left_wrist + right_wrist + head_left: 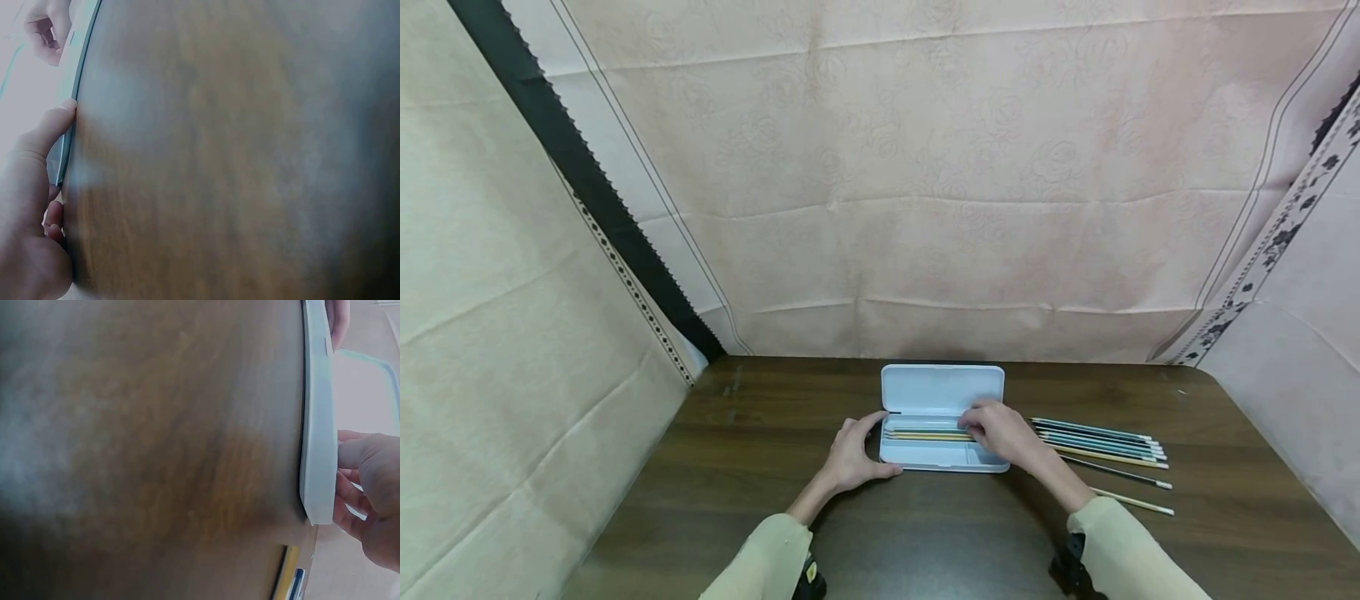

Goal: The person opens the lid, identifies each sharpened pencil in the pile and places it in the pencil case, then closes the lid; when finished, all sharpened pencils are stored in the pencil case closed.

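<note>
A light blue pencil case [940, 454] lies on the table with its lid [943, 388] raised at the back. Inside it, several gold and teal pencils [925, 435] lie side by side along the tray. My left hand [852, 460] grips the case's left end, the thumb [59, 122] on the front edge and the fingers towards the hinge. Over the right part of the tray, my right hand [1003, 432] has its fingers curled at the pencils' right ends and pinches there. Those ends are hidden under the fingers.
More pencils [1105, 442], mostly teal, lie to the right of the case, partly behind my right forearm. A dark pencil [1120, 472] and a pale gold one [1135, 502] lie nearer me. Cloth [940, 208] hangs behind the wooden table [760, 467] and along both sides.
</note>
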Demonstrator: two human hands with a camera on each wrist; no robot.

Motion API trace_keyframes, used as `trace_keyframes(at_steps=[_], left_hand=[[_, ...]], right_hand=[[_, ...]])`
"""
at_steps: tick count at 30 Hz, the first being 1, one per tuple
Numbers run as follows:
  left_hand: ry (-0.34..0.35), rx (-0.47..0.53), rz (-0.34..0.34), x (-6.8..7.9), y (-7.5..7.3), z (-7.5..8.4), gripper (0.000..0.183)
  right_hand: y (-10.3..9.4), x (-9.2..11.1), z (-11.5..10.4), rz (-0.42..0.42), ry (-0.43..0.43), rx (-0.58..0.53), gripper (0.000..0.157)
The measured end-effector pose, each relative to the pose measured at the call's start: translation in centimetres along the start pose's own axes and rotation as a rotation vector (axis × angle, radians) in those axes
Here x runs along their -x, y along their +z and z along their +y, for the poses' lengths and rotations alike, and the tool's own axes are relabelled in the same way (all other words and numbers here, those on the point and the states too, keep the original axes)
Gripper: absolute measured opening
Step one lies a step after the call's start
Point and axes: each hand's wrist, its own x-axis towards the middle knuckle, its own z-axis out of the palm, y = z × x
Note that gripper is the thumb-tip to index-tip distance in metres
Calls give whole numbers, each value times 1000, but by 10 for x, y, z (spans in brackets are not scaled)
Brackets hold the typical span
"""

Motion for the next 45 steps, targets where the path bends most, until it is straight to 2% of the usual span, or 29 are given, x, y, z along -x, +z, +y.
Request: trace_keyframes(at_steps=[5, 10, 17, 24, 34, 40, 45], left_hand=[[-7, 2, -5, -1, -1, 0, 92], [9, -8, 4, -2, -1, 0, 92], [21, -16, 8, -3, -2, 0, 91], [12, -21, 4, -3, -2, 1, 91], [35, -3, 14, 0, -1, 0, 91], [28, 4, 12, 0, -1, 0, 91], [21, 13, 11, 0, 1, -1, 91]], right_hand=[[-6, 3, 2, 24, 4, -23, 15], [-28, 16, 8, 74, 35, -54, 17], [-60, 49, 36, 173, 6, -47, 19], [-77, 87, 62, 262, -78, 0, 27], [-90, 135, 96, 212, 17, 18, 28], [-94, 150, 110, 208, 26, 39, 31], [-97, 158, 116, 189, 70, 46, 32]])
